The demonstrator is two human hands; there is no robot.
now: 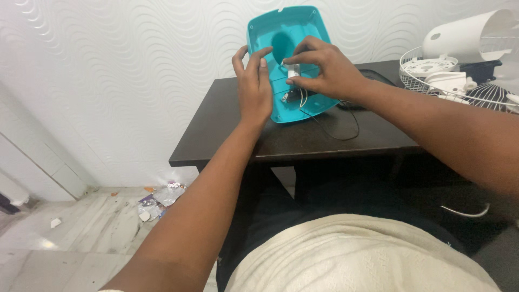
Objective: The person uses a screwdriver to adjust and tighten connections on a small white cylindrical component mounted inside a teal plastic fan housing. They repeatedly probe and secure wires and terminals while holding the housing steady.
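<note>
The turquoise plastic housing [284, 38] stands tilted on the dark table [227, 127], its hollow inside turned to the person. The right hand [324, 70] pinches a small white part [293, 72] inside the housing, thumb and fingers closed on it. Just left of this grip, the left hand [254, 81] holds the housing's edge, fingers curled over it. Thin wires [330, 127] run from under the grip onto the table. Well to the right lie white fan parts [459, 59].

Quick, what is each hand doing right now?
Left hand: fingers closed on the edge of the teal plastic shell, steadying it.
Right hand: pinching a small white part inside the shell.
</note>
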